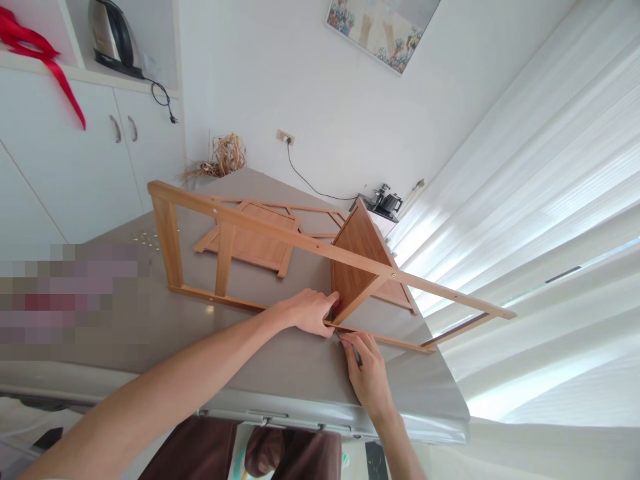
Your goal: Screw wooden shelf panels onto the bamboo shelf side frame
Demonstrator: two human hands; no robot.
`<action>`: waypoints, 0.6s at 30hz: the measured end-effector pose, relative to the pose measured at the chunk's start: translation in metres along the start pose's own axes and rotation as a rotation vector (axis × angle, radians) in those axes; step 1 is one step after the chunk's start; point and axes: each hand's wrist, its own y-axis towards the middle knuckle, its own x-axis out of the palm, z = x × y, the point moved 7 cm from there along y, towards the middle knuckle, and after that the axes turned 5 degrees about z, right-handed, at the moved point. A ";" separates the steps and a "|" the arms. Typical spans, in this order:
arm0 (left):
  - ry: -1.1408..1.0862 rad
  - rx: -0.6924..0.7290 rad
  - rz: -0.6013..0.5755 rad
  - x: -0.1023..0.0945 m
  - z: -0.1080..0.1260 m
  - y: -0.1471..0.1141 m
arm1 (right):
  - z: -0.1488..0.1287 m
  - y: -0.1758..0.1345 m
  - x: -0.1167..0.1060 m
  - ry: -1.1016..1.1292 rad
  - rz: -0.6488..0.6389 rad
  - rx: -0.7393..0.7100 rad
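Note:
A wooden side frame [280, 230] with crossbars stands on its long edge across the table. A wooden shelf panel [353, 267] joins it at an angle near the right. My left hand [315, 311] is closed around the frame's lower rail, right where the panel meets it, with the thumb against the panel side. Just to the right, my right hand [365, 367] pinches something small and thin against the outer face of that rail. Its fingertips hide most of it, so its kind does not show.
Behind the frame lie a slatted wooden panel [263, 237] and another thin wooden frame [320, 213]. Small hardware pieces [147, 240] are scattered at the left. Dried plants [227, 157] and a black kettle set [385, 200] stand at the back. The table [280, 380] ends close to my body.

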 end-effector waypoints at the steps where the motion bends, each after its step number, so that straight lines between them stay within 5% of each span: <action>1: -0.003 -0.001 -0.005 0.000 0.000 0.000 | 0.000 0.000 0.000 -0.006 0.008 -0.004; 18: 0.000 0.011 -0.008 -0.006 0.003 -0.003 | -0.007 0.002 0.004 -0.136 0.008 -0.076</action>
